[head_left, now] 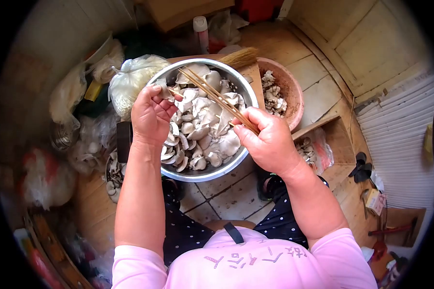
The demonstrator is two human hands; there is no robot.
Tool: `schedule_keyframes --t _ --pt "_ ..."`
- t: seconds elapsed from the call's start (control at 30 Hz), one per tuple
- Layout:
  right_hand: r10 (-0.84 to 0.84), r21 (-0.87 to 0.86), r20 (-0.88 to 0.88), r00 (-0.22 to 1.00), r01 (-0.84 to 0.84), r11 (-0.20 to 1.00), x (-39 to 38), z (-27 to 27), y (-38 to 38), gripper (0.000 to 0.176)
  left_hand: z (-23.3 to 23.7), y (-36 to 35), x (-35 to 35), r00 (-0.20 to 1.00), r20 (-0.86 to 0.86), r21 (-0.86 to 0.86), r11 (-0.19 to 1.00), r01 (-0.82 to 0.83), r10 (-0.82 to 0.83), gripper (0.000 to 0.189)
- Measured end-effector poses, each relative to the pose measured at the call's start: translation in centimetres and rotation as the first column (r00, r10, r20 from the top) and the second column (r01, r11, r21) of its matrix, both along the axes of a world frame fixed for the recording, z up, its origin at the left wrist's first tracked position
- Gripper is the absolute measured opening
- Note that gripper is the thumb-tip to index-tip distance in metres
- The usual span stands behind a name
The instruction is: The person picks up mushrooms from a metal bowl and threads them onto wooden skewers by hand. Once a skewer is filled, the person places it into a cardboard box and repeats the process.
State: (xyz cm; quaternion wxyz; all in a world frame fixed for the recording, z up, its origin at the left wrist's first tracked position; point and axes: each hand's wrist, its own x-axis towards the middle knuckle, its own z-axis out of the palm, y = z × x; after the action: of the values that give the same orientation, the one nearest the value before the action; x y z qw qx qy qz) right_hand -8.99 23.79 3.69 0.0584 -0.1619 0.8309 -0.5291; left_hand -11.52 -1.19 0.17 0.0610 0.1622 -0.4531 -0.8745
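Note:
A large metal basin (205,177) full of pale grey mushrooms (207,115) stands in front of me. Over its left rim, my left hand (152,113) pinches a small grey mushroom piece (165,90) between thumb and fingers. My right hand (265,137), at the basin's right side, is closed around a bundle of thin wooden skewers (212,91). The skewers slant up and left across the mushrooms. A short light stick shows near the fingertips of my left hand; what it is joined to is unclear.
Right of the basin stands a pink bowl (298,98) with mushroom scraps. A straw brush (239,57) and a spray can (201,34) are behind. Plastic bags (135,79) crowd the left. A wooden box (340,139) with mushroom pieces sits at right.

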Motion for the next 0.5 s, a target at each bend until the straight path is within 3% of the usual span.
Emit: schedule_keyframes --t 0.23,0.37,0.5 --pt "0.022 -0.024 0.032 0.999 -0.021 0.999 0.52 0.34 -0.18 0.011 -0.53 -0.64 0.19 0.992 0.125 0.146 0.989 -0.036 0.017 0.021" --pt "0.05 0.024 -0.038 0.998 -0.049 0.998 0.48 -0.15 -0.31 0.01 0.24 0.05 0.44 0.981 0.194 0.041 0.999 -0.007 -0.001 0.023" --pt "0.015 0.025 -0.061 0.998 -0.014 1.0 0.4 -0.16 -0.4 0.01 -0.2 -0.37 0.6 0.991 0.125 0.116 0.993 0.03 -0.044 0.023"
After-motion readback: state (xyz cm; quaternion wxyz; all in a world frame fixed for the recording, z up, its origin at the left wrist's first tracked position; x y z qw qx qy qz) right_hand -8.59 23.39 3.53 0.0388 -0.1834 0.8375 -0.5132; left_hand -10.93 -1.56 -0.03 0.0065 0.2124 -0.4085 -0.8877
